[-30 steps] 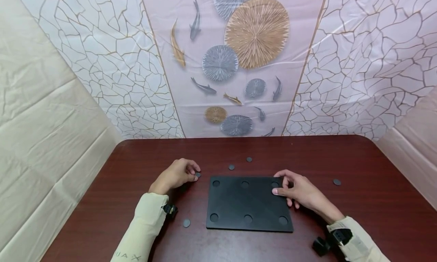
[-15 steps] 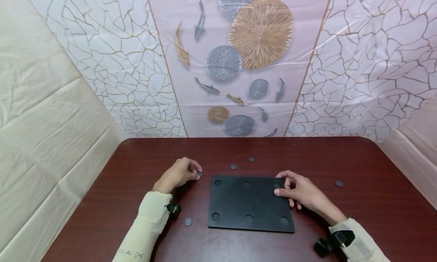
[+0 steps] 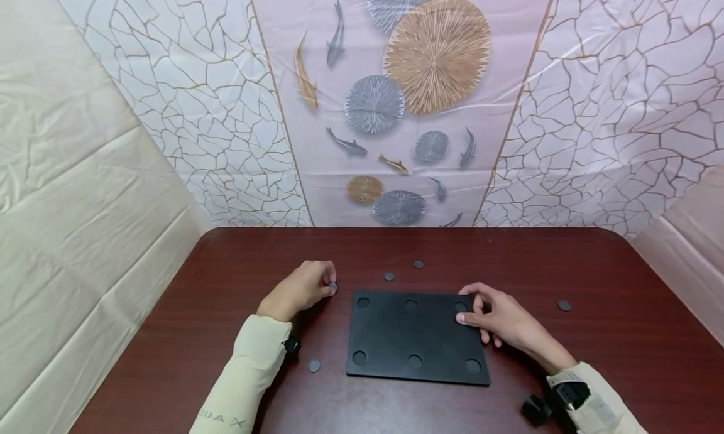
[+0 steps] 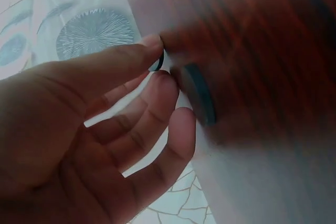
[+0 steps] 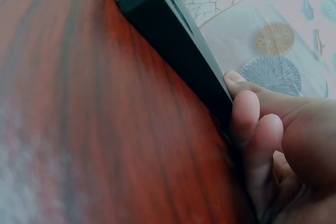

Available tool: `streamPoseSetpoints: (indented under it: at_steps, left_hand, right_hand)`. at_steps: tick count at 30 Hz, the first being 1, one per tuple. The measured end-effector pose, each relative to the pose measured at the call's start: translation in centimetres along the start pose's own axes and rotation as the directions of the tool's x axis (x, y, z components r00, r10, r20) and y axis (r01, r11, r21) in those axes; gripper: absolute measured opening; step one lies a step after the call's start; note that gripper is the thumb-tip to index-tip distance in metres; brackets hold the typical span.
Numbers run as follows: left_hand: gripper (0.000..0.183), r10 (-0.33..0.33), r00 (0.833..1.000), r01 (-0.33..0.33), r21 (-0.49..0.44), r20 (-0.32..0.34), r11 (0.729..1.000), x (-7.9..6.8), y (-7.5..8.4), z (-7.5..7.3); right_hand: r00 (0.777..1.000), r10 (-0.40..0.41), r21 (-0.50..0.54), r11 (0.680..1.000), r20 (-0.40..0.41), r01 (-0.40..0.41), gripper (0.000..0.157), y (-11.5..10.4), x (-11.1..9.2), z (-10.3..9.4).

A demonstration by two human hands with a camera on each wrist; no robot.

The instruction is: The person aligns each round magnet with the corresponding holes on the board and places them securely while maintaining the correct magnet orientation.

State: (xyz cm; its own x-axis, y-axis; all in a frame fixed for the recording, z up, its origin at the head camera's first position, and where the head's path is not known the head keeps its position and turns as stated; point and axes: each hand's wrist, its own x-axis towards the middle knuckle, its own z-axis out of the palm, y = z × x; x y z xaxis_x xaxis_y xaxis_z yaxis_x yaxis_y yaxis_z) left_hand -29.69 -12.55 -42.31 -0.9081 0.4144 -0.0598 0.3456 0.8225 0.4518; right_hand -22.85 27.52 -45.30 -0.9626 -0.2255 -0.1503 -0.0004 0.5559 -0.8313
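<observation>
At the left of the table, my left hand [image 3: 301,288] pinches a small dark grey disc [image 3: 333,287] between thumb and fingertips. The left wrist view shows a sliver of a disc [image 4: 156,64] between thumb and finger, while another dark disc [image 4: 200,94] sits beside the other fingertips. A flat black board [image 3: 415,333] with several round recesses lies in front of me. My right hand [image 3: 500,318] grips its right side near the far corner, thumb on top and index finger at the back edge. In the right wrist view, more fingers [image 5: 247,116] rest against the board's side.
Two dark discs [image 3: 389,276] lie behind the board. One disc [image 3: 564,305] is off to the right, and another disc [image 3: 313,365] lies left of the board near my left forearm. Patterned cloth [image 3: 373,139] hangs at the back edge of the reddish-brown table [image 3: 254,245].
My left fingertips have closed in around the disc, which now shows at the thumb's tip. My right hand keeps its hold on the board. The head view has shifted slightly.
</observation>
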Motion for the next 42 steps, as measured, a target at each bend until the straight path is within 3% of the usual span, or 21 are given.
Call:
streamPoseSetpoints:
  at_steps: [8, 19, 32, 42]
  left_hand:
    - [0.005, 0.050, 0.999, -0.050, 0.030, 0.007, 0.998, -0.17, 0.16, -0.13]
    - [0.012, 0.071, 0.997, -0.072, 0.055, 0.024, 0.996, -0.24, 0.03, -0.51]
    - [0.020, 0.044, 0.998, -0.040, -0.072, 0.050, 0.997, -0.02, -0.36, -0.43]
    - [0.019, 0.053, 0.998, -0.048, -0.094, 0.046, 0.994, 0.02, -0.46, -0.37]
  right_hand:
    - [1.000, -0.002, -0.003, 1.000, -0.001, 0.002, 0.055, 0.11, 0.05, 0.01]
    - [1.000, -0.010, 0.006, 1.000, 0.016, 0.010, 0.055, -0.17, 0.11, -0.01]
    - [1.000, 0.010, 0.005, 1.000, 0.018, -0.010, 0.055, 0.08, 0.19, -0.04]
    - [1.000, 0.008, 0.008, 1.000, 0.013, -0.008, 0.056, 0.10, 0.20, 0.09]
